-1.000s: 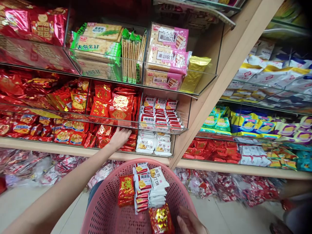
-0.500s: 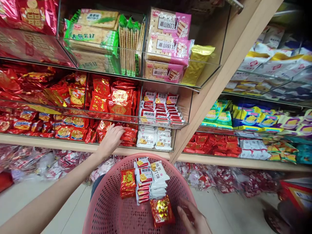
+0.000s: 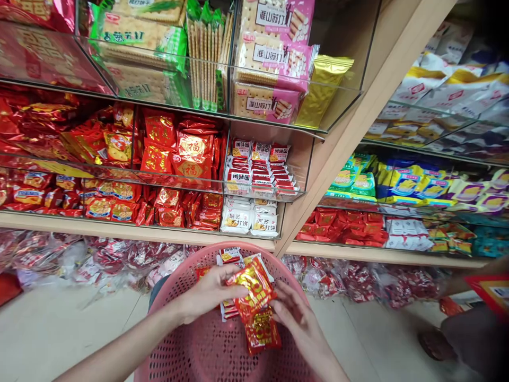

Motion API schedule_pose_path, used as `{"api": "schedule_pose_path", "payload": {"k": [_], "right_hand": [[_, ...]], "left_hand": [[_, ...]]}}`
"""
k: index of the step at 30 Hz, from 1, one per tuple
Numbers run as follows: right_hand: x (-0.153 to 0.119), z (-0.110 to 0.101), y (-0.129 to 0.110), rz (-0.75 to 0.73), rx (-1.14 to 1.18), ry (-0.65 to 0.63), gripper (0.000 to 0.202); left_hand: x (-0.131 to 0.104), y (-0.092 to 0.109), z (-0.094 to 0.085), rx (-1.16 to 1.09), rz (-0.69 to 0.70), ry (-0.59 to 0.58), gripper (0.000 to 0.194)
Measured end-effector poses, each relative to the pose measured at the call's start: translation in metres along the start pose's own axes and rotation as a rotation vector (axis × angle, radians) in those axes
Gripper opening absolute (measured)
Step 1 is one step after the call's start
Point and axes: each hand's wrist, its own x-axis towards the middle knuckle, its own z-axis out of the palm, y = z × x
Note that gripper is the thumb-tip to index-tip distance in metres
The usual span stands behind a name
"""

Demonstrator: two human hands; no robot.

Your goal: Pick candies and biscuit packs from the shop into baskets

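Observation:
My left hand (image 3: 212,289) pinches a shiny red and gold packet (image 3: 254,284) over the pink basket (image 3: 178,339). On the packet's right side is my right hand (image 3: 292,313), fingers curved and spread apart, close to its edge; whether they touch it is hard to tell. Below it, another red and gold packet (image 3: 262,331) lies in the basket. Stacked white and red packets (image 3: 229,255) and a white packet (image 3: 270,275) are partly hidden behind my left hand and the held packet.
Shelf bins hold red packets (image 3: 193,154), small white packets (image 3: 238,217) and green cracker packs (image 3: 139,42). Plastic-wrapped bundles (image 3: 131,254) lie under the bottom shelf ledge (image 3: 139,229). At the right edge a person's leg and foot (image 3: 437,342) show.
My left hand has come from the lower shelf bin to above the basket, now with a red packet. My right hand has moved slightly up and left. The view has shifted slightly.

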Motion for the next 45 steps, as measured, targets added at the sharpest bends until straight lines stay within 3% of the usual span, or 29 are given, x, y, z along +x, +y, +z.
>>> {"api": "schedule_pose_path", "payload": {"k": [3,7,14,21,27,34,41,45], "right_hand": [[0.003,0.011,-0.019,0.085,0.119,-0.085,0.055],[0.009,0.017,-0.018,0.114,0.212,-0.184,0.057],[0.021,0.018,-0.001,0.112,0.151,-0.147,0.033],[0.022,0.012,0.014,0.196,0.094,-0.094,0.029],[0.023,0.005,0.026,0.207,0.074,-0.04,0.031],[0.031,0.004,0.037,0.087,-0.314,-0.032,0.031],[0.033,-0.001,0.052,0.058,-0.752,0.035,0.019],[0.031,0.003,0.054,0.07,-0.872,0.056,0.02]], "left_hand": [[0.004,-0.015,0.006,-0.048,-0.069,-0.068,0.032],[0.007,-0.025,0.006,-0.005,-0.1,-0.117,0.03],[0.005,-0.039,-0.001,-0.183,-0.255,0.09,0.039],[-0.004,-0.054,-0.004,-0.314,-0.282,0.028,0.037],[-0.01,-0.082,0.006,-0.548,-0.392,0.194,0.03],[-0.003,-0.102,0.034,-0.555,-0.468,0.364,0.022],[0.003,-0.1,0.041,-0.567,-0.453,0.468,0.018],[-0.005,-0.085,0.043,-0.523,-0.43,0.382,0.024]]}}
